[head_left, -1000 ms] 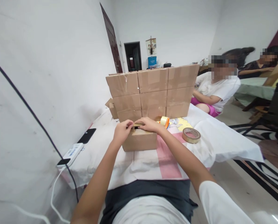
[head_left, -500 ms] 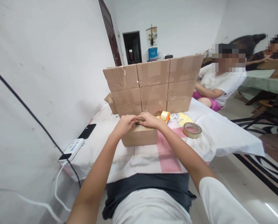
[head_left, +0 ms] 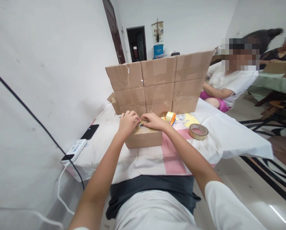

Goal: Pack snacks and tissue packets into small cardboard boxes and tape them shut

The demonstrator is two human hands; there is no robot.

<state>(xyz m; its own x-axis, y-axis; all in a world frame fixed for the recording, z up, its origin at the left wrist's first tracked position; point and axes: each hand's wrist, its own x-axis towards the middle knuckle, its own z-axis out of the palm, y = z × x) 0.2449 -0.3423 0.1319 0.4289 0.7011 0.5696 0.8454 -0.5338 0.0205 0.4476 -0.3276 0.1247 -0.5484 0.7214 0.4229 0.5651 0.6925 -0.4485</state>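
A small closed cardboard box (head_left: 145, 140) stands near the front of the table. On its top, my left hand (head_left: 129, 122) has its fingers bent and drawn together at the left of the middle. My right hand (head_left: 152, 121) curls its fingers just opposite, thumb and fingertips close together. Between the fingertips shows a small brown, glossy bit with a dark gap under it; whether it is tape or a cardboard flap I cannot make out. A roll of clear brown tape (head_left: 198, 131) lies to the right. Behind my right hand stands an orange tape dispenser with yellowish tape (head_left: 170, 117).
Taped cardboard boxes (head_left: 159, 73) form a wall behind the small box, an open-flapped carton (head_left: 114, 103) at its left. A black phone (head_left: 91, 131) and a white power strip (head_left: 75, 149) lie left. A seated person (head_left: 238, 80) is beyond the table's right side.
My fingertips have parted slightly over the box top, the left hand shifting a little left and up. The view has tilted slightly; the boxes and tape stay in place.
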